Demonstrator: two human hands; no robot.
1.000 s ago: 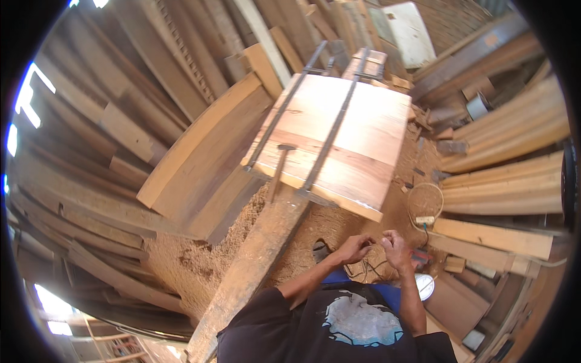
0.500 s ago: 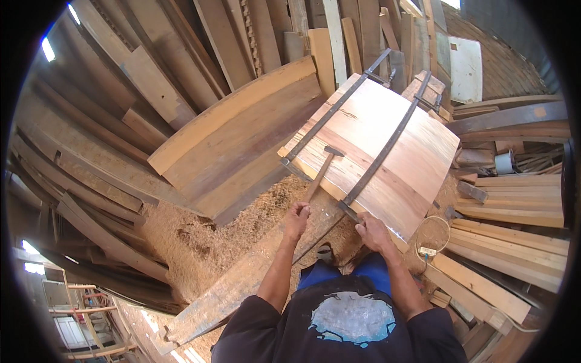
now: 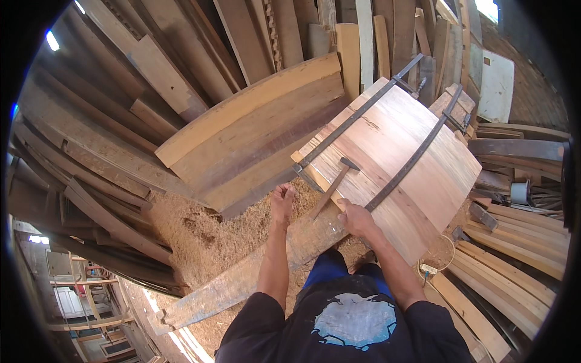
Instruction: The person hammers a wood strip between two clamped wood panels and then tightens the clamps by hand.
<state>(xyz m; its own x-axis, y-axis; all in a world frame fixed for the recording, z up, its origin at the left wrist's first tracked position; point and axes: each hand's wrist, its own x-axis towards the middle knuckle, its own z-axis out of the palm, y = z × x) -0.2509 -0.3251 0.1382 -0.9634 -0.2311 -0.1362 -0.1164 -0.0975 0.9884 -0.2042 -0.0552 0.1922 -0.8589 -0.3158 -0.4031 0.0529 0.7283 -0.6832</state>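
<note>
A glued-up wooden panel [image 3: 417, 157] lies tilted in front of me, with two dark metal bar clamps across it: a far bar clamp [image 3: 354, 121] and a near bar clamp [image 3: 407, 168]. My right hand [image 3: 358, 219] is closed at the panel's front edge, over the lower end of the near clamp, which it hides. A hammer [image 3: 333, 189] rests with its head on the panel and its wooden handle sticking out past the edge. Left of that handle, apart from it, my left hand [image 3: 282, 201] hovers with curled fingers. Whatever is in them, if anything, is too small to make out.
A long plank [image 3: 242, 272] runs below my left arm over a heap of sawdust [image 3: 200, 242]. A wide board [image 3: 242, 133] leans behind it. Stacked timber [image 3: 514, 242] fills the right side, beside a looped cable [image 3: 451, 248] with a socket.
My left hand has come off the hammer's handle end and moved left and up. My right hand stays at the near clamp's end, shifted up slightly. The whole view has turned a little.
</note>
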